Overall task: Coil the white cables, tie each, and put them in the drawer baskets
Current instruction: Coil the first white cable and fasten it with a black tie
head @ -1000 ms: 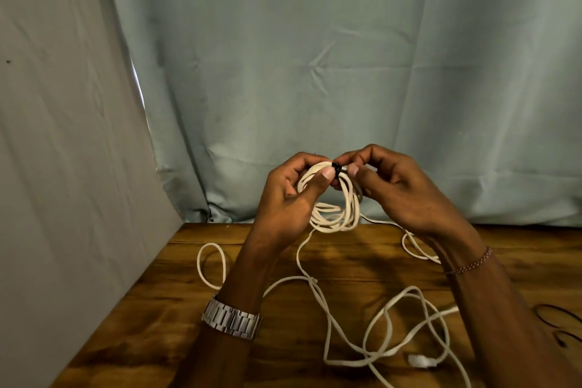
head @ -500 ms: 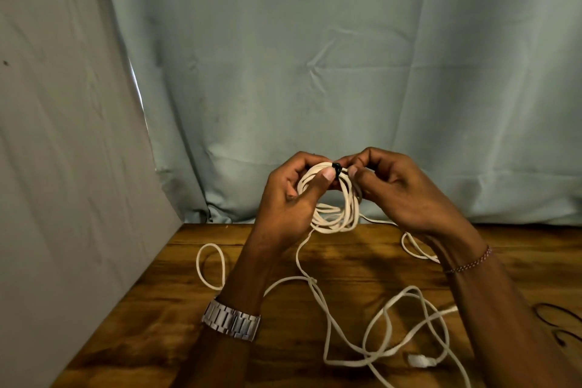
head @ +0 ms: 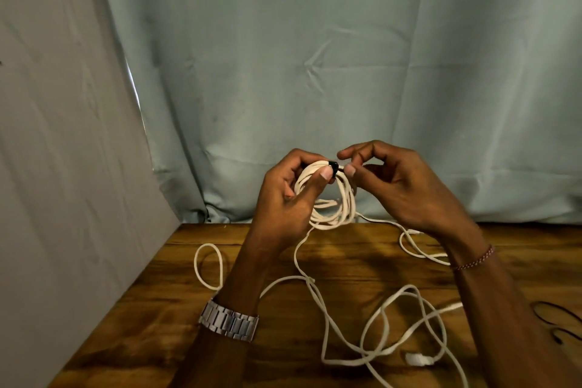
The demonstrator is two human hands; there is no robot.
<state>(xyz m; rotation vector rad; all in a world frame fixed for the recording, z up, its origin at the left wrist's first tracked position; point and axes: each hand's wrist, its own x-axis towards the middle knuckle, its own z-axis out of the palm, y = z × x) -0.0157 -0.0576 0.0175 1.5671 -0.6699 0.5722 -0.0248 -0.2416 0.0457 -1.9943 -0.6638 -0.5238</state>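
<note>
**A:** Where's the coiled white cable (head: 333, 198) at?

**B:** Up above the wooden table (head: 176, 309), gripped by the left hand (head: 283, 201), thumb pinning the loops right beside a black tie (head: 333, 166) at the top.

**A:** And the right hand (head: 406, 186)?

**B:** Fingers curled, thumb tip touching the tie; pinching it or not, can't tell. Loose white cable (head: 374, 318) sprawled over the table below, white plug (head: 415, 359) near the front. Metal watch (head: 229, 323) on the left wrist, bead bracelet (head: 475, 260) on the right.

A pale green curtain (head: 315, 72) hangs behind a dimly lit wooden table (head: 157, 324).
</note>
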